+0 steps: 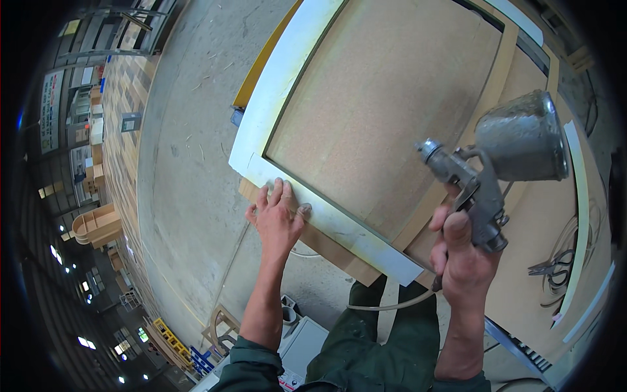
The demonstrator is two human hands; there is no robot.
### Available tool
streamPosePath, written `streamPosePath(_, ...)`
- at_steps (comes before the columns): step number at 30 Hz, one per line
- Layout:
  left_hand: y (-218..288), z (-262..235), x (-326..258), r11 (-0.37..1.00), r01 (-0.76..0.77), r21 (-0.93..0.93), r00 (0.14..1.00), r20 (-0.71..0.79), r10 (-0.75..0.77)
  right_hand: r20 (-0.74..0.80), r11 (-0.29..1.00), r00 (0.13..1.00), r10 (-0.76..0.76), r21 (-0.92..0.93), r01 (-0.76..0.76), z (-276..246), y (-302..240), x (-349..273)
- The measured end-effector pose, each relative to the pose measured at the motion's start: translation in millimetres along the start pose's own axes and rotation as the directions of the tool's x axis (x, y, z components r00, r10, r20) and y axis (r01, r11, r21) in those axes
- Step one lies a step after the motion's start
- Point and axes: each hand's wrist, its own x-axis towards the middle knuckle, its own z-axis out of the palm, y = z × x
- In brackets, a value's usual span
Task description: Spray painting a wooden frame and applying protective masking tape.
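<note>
My right hand (464,268) is wrapped round the handle of a metal spray gun (480,202). A grey, stained cup (522,137) sits on the gun, and its nozzle points up and left over the board. From the handle's lower end a thin hose (392,306) runs left across my legs. My left hand (277,212) lies on the near left corner of a white strip (346,232), fingertips on its face and fingers apart. This strip, with yellowish marks, joins another white strip (261,124) along the edges of a large brown board (385,111).
At right on the worktop lie scissors (555,271) and pale strips (578,189). A yellow panel (268,55) stands behind the far left edge. Below left are a white machine (304,346) and wooden pieces (222,326). The concrete floor (189,157) holds scattered shavings.
</note>
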Motion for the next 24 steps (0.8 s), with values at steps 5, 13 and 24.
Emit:
streamPosePath(5, -2, 1, 1, 1.0, -0.005, 0.023, 1.0, 0.005, 0.005, 0.067, 0.998, 0.997, 0.025, -0.055, -0.022, -6, 13, -22)
streamPosePath(13, 1, 0, 2, 0.999, 0.023, 0.036, 1.0, 0.02, -0.023, 0.116, 0.986, 0.98, 0.165, -0.025, -0.163, -13, 7, -28)
streamPosePath(24, 6, -6, 2, 0.998, 0.047, 0.051, 0.998, 0.037, -0.049, -0.038, 0.999, 0.999, -0.018, -0.039, 0.017, -16, -19, 44)
